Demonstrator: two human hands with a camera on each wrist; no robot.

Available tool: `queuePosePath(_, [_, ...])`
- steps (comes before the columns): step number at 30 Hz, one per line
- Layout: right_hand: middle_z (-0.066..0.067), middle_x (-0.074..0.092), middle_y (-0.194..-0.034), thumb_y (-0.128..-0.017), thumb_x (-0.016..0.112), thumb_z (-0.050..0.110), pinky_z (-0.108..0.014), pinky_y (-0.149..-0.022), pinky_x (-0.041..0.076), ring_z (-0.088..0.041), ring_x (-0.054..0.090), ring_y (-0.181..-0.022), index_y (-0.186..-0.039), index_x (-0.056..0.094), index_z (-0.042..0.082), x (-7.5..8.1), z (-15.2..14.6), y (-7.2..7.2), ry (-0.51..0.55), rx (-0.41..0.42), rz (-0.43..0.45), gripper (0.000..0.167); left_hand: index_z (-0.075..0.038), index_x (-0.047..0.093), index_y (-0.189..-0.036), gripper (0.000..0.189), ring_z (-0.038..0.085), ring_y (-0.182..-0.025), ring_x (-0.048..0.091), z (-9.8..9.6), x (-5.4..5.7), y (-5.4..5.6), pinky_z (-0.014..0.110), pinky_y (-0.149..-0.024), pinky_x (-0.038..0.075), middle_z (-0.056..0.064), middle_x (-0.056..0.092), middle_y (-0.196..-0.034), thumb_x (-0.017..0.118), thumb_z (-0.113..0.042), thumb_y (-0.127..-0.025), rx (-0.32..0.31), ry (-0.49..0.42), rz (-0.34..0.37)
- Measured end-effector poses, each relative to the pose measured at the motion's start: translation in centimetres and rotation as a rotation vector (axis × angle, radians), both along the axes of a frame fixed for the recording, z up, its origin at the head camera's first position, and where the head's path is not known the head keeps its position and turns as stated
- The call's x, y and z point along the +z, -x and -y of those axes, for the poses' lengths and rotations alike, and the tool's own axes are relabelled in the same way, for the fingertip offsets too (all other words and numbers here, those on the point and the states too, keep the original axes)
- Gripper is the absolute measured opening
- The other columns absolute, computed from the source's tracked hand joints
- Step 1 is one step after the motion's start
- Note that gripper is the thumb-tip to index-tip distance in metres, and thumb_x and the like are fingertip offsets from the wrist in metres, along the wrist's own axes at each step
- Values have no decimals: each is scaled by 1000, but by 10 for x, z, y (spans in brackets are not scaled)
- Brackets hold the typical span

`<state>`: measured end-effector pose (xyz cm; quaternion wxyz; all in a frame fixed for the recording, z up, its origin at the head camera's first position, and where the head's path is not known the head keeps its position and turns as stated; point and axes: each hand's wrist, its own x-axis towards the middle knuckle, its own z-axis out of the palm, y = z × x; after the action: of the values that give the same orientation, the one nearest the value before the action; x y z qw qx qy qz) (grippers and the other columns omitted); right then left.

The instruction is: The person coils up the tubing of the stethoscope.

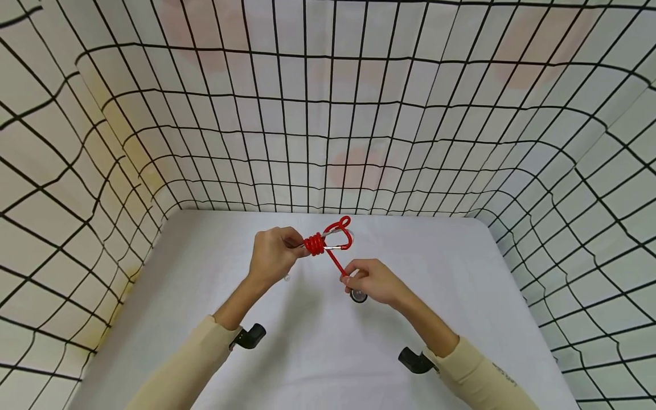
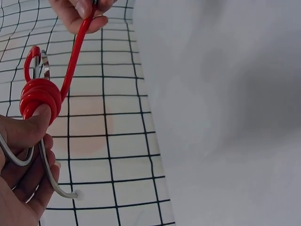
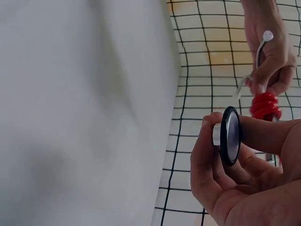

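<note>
A stethoscope with red tubing (image 1: 315,244) is held up above the white table. Its tube is wound in several tight turns around the metal ear tubes (image 2: 49,172). My left hand (image 1: 271,253) pinches the stethoscope at these turns, thumb pressed on the coil in the left wrist view. Beyond the coil, a red loop (image 1: 346,233) sticks out beside bare metal. From the coil a straight length of tube (image 2: 75,59) runs to my right hand (image 1: 376,279), which pinches its end by the chest piece (image 3: 233,136). The chest piece is round with a black rim. A pale eartip (image 3: 267,36) shows past the left hand.
The table (image 1: 435,245) has a white cover. Black wire mesh (image 1: 328,119) stands along its back and both sides, with pale cloth behind it. Each sleeve carries a black wrist mount, such as the left one (image 1: 251,336).
</note>
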<state>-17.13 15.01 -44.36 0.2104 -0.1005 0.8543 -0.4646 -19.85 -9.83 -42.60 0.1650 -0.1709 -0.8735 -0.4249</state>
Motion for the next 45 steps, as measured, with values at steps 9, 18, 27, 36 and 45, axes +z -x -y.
queuePosePath(9, [-3,73,-77,-96,67,18,-31,-65,46,-17,61,-72,-95,72,10,0,-1,-1,-8,-7,-17,9,-2,78,-78,8,17,-60,71,4,2,4,30,-56,57,8,77,-75,86,-2,-77,36,21,-78])
queuePosePath(18, [3,71,-72,-97,65,18,-31,-61,44,-15,58,-67,-91,70,12,7,16,-19,-54,27,-94,10,-1,76,-75,10,17,-58,71,7,-5,4,29,-54,56,9,76,-73,85,-2,-77,78,15,-37])
queuePosePath(27, [-2,75,-79,-97,67,18,-31,-68,46,-17,64,-73,-114,61,12,24,23,-24,71,-89,-92,19,-4,75,-75,10,17,-64,68,4,-13,0,28,-55,53,6,76,-73,84,-1,-78,85,52,-35])
queuePosePath(36, [-11,74,-89,-98,67,21,-35,-80,61,-23,71,-80,-110,65,3,42,23,-18,335,-103,26,21,-4,75,-76,12,19,-73,67,-1,-16,-6,27,-59,55,7,75,-75,86,1,-76,67,88,-89])
queuePosePath(45, [-17,71,-110,-101,62,34,-36,-93,59,-24,73,-96,-127,61,-2,55,20,-9,423,-58,99,44,-4,76,-78,10,19,-72,65,-12,-17,-18,28,-61,56,7,74,-75,85,1,-77,47,143,-155])
